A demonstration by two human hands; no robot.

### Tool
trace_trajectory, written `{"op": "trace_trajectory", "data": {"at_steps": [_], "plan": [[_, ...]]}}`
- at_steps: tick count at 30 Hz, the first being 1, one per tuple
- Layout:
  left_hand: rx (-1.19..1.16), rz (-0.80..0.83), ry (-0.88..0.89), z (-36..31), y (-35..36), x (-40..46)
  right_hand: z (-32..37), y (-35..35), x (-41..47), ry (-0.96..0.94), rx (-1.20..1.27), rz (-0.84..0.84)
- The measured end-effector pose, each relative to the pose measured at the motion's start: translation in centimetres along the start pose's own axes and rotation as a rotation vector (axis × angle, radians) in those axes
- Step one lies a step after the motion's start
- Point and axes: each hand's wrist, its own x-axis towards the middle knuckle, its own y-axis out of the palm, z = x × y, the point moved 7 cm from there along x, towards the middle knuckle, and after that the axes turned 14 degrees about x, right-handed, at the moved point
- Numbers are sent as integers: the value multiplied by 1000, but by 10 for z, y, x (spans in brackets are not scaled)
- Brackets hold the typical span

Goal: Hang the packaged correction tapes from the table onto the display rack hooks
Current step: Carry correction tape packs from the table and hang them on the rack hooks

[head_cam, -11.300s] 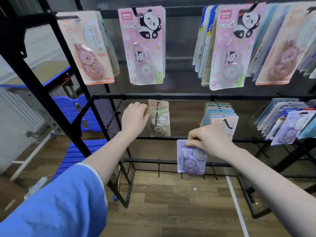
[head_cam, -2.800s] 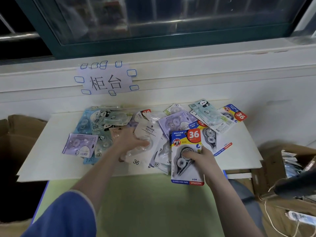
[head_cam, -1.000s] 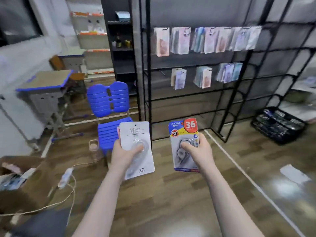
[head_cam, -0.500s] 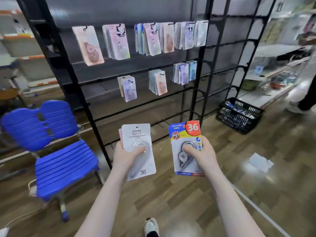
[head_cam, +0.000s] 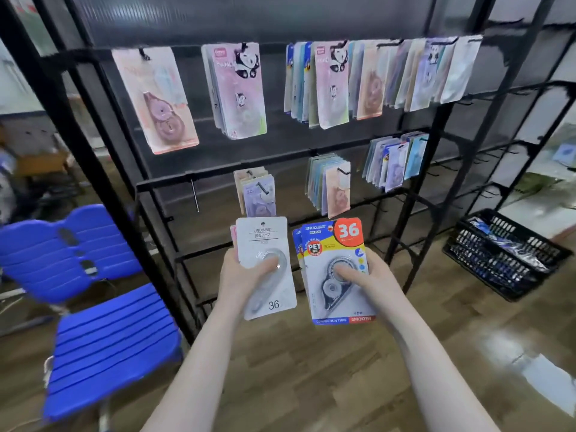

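While we stood facing the display rack [head_cam: 402, 194], both our forearms reached forward and up from the lower edge of the view, bare and nearly parallel, stopping short of the rack's lower rails. Our left hand [head_cam: 240, 275] was clamped on a white correction tape pack [head_cam: 265, 244], thumb pressed across its clear blister, fingers curled behind; the edge of a pink card showed behind the white one. Just right of it, our right hand [head_cam: 367, 279] gripped a blue correction tape pack [head_cam: 333, 244] with a red "36" badge, thumb on the dispenser's wheel, and a second blue card edge peeked out behind it. Both packs were upright, side by side and not touching, in front of the rack's lower rails and below its middle row of hooks.

On the rack, hanging packs [head_cam: 330, 82] filled the top row, with smaller bunches on the middle row; one bare hook [head_cam: 195, 194] stuck out at the left end of that row. Left of the rack stood a blue chair [head_cam: 103, 322]; right of the rack a black basket [head_cam: 501, 257] sat on the wooden floor.

Compared with half a second before, the rack loomed larger and more square-on, the chair sat closer to the left edge, and our grips on both packs were unchanged.
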Motion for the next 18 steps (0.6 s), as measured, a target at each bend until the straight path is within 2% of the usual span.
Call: {"op": "trace_trajectory", "data": {"at_steps": [8,14,18], "plan": [[-14,-146,-38,-15,19,51,5,3,91,35,37,233],[-17,-308,-66,-35,69,75,22,-49,157,31,48,356],[-35,-356,-92,-50,114,87,27,-84,191,60,72,427]]}}
